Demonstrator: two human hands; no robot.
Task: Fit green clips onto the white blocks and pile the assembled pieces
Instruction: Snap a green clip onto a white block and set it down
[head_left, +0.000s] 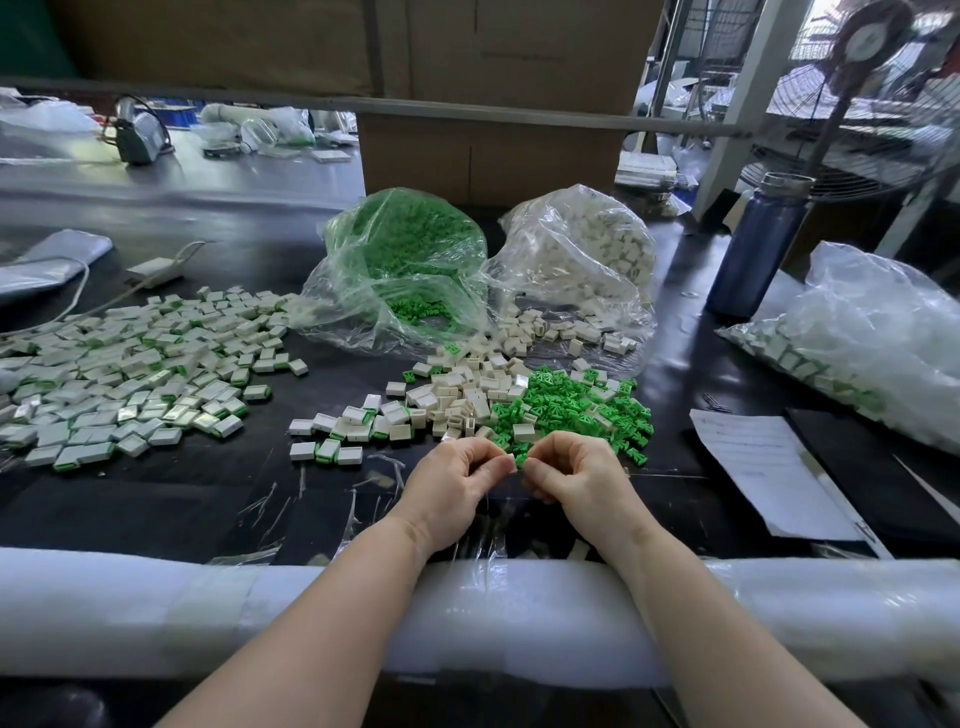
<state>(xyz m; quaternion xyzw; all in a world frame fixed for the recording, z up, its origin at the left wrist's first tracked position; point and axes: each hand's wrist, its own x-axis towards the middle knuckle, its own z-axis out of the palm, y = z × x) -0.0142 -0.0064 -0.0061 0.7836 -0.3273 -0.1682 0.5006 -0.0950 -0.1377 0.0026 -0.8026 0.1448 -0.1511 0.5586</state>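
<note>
Starting at far left, the finished pile lies well left of the fingers and beyond them. Left hand has its fingers curled, pinching a white block; right hand is likewise curled, pinching a green clip. The two parts touch between the fingertips — seating appears in progress. Neither part's long axis can be made out; both are mostly hidden. Loose blocks sit just beyond the left fingers, loose clips just beyond the right. Judgement: the left hand is nearer the pile for set-down.
</note>
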